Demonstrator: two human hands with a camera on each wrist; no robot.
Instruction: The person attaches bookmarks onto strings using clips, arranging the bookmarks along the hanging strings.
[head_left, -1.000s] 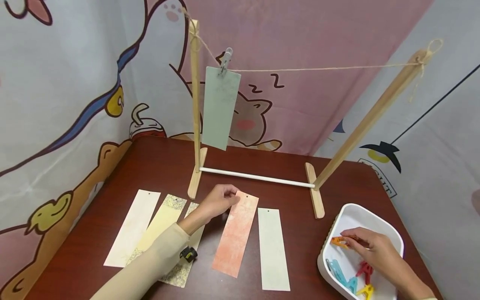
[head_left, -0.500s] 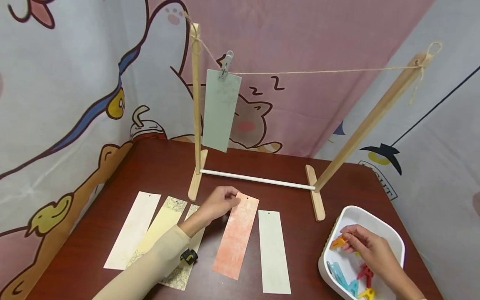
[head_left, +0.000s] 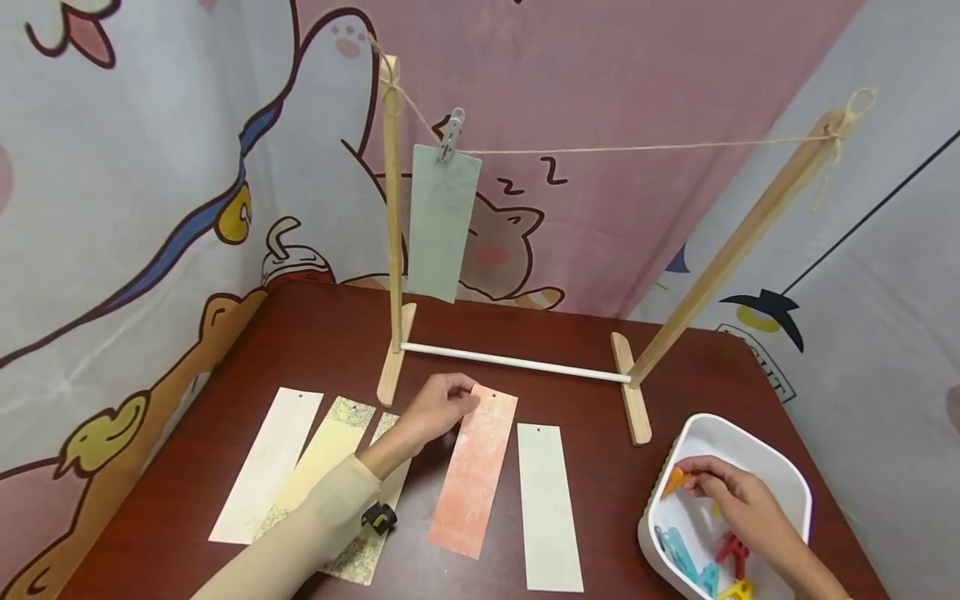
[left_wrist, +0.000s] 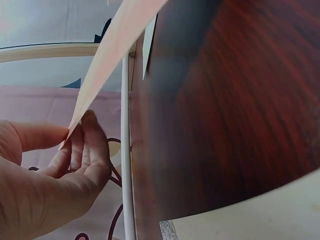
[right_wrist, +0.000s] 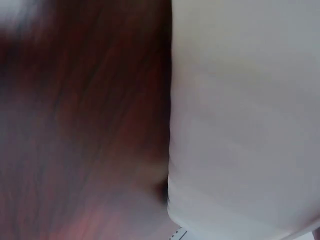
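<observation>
Strip, coral-pink (head_left: 474,472), one: before the rack, its upper left corner pinched between thumb and fingers of the left hand (head_left: 438,406), top end raised at a tilt; whether the lower end touches the table (head_left: 322,333) we cannot tell. Clothespin, orange (head_left: 673,481), one: inside the white tray (head_left: 720,437), pinched between thumb and fingertips of the right hand (head_left: 738,500); the right wrist view shows us no fingers. Clothespins, further, lying in the tray: light blue (head_left: 678,550), red (head_left: 732,550), yellow (head_left: 737,590). Strips, flat, four: white (head_left: 266,467), yellow with speckled ends (head_left: 322,454), speckled (head_left: 358,560) and partly hidden by the left sleeve (head_left: 315,517), and pale green (head_left: 550,507), just right of the coral one. Strip, hung, green (head_left: 444,221): gripped by a grey clothespin (head_left: 451,136) near the left end of the string (head_left: 630,150). Rack, wooden (head_left: 393,208): upright, string tied to both posts. Tally, as we judge it: one of six strips hung, one in hand with a pin picked, four left lying; most of the hanging remains.
</observation>
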